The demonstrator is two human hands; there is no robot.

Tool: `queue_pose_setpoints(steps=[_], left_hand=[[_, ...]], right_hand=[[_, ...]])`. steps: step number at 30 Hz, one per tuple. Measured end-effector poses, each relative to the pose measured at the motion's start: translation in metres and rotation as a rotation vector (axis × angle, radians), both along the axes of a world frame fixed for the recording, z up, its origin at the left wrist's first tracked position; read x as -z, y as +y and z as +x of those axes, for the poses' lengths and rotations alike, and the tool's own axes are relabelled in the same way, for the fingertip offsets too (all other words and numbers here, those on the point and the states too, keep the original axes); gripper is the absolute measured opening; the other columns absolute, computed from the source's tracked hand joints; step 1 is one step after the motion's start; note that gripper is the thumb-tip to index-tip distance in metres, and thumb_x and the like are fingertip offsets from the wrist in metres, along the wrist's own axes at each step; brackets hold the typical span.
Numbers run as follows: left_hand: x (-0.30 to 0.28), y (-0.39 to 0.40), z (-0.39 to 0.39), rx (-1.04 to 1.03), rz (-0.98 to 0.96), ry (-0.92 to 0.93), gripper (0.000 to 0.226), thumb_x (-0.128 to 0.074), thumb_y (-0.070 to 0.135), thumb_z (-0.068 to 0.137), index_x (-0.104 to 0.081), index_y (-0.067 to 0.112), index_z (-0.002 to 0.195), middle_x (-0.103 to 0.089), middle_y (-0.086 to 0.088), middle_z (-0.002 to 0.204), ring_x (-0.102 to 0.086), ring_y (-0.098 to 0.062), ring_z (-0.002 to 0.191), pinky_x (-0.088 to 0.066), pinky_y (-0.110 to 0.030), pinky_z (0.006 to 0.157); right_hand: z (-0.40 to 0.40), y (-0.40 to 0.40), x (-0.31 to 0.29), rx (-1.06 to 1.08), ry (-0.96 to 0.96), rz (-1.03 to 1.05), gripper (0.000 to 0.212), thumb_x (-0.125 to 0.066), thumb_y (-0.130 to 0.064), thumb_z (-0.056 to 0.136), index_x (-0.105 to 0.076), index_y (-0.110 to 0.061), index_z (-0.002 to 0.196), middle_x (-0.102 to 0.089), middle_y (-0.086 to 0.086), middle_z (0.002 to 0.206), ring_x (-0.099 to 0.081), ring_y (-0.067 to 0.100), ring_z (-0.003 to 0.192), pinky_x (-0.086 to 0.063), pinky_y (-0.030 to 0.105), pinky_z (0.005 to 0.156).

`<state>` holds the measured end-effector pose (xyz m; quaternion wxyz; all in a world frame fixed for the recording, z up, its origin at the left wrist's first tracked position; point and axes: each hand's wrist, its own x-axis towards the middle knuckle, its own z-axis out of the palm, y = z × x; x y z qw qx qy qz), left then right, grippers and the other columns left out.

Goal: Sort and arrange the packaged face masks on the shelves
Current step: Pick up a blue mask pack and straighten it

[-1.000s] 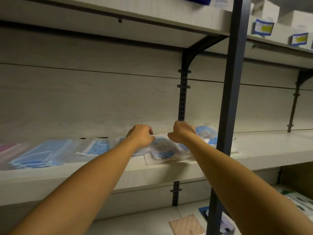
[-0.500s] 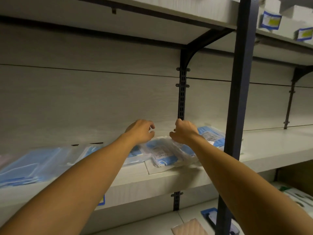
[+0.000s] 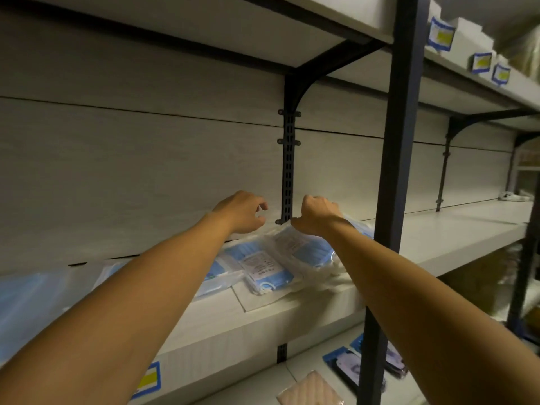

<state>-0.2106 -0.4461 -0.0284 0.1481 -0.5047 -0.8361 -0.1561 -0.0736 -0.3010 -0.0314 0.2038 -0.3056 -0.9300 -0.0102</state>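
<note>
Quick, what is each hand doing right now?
Left hand: fingers curled above the mask packs, holding nothing that shows.
Right hand: pinching the top edge of a blue mask pack.

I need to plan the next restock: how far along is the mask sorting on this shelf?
Early to middle, as far as it shows. Done: a few blue mask packs lie flat at the left of the middle shelf. In hand: the right hand pinches the top pack of an overlapping heap; the left hand hovers beside it, holding nothing. Left: that heap, plus packs on the lower shelf.
</note>
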Motion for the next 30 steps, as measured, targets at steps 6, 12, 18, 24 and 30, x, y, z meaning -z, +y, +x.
queue_pose_setpoints(steps=[6, 12, 18, 24, 30], left_hand=[[-0.003, 0.004, -0.014, 0.068, -0.039, -0.016, 0.04, -0.061, 0.037, 0.095, -0.059, 0.026, 0.133, -0.061, 0.001, 0.126, -0.059, -0.018, 0.108, -0.052, -0.036, 0.093], [0.008, 0.0, -0.034, 0.146, -0.115, -0.111, 0.042, -0.071, 0.044, 0.089, -0.064, 0.027, 0.126, -0.063, 0.003, 0.119, -0.061, -0.014, 0.103, -0.052, -0.031, 0.09], [0.011, -0.014, -0.035, 0.179, -0.25, -0.235, 0.052, -0.081, 0.053, 0.078, -0.066, 0.027, 0.121, -0.065, 0.009, 0.115, -0.063, -0.011, 0.105, -0.052, -0.031, 0.093], [0.016, -0.014, -0.027, 0.17, -0.302, -0.209, 0.062, -0.083, 0.052, 0.076, -0.062, 0.025, 0.129, -0.064, 0.007, 0.121, -0.062, -0.013, 0.107, -0.05, -0.028, 0.091], [0.017, -0.013, -0.015, 0.114, -0.284, -0.165, 0.06, -0.081, 0.052, 0.079, -0.061, 0.02, 0.126, -0.062, 0.004, 0.121, -0.06, -0.017, 0.107, -0.052, -0.036, 0.096]], right_hand=[[-0.008, 0.017, -0.014, 0.124, -0.051, -0.061, 0.05, -0.058, -0.063, 0.089, -0.06, -0.015, 0.102, -0.063, 0.006, 0.101, -0.058, 0.024, 0.094, -0.048, 0.037, 0.091], [-0.029, 0.103, 0.005, 0.392, -0.023, -0.327, 0.102, -0.058, -0.092, 0.039, -0.063, -0.023, 0.115, -0.068, 0.008, 0.115, -0.063, 0.032, 0.107, -0.046, 0.051, 0.1], [-0.001, 0.057, 0.009, 0.34, -0.025, -0.556, 0.073, -0.071, -0.081, 0.063, -0.061, -0.014, 0.092, -0.065, 0.003, 0.091, -0.061, 0.024, 0.086, -0.043, 0.034, 0.092], [0.015, 0.019, -0.007, 0.197, -0.145, -0.609, 0.042, -0.054, -0.054, 0.099, -0.052, -0.015, 0.117, -0.055, 0.004, 0.107, -0.054, 0.022, 0.095, -0.034, 0.029, 0.09], [0.021, 0.019, 0.0, 0.229, -0.139, -0.575, 0.075, -0.047, -0.07, 0.094, -0.044, -0.017, 0.148, -0.046, 0.01, 0.151, -0.048, 0.031, 0.132, -0.037, 0.038, 0.102]])
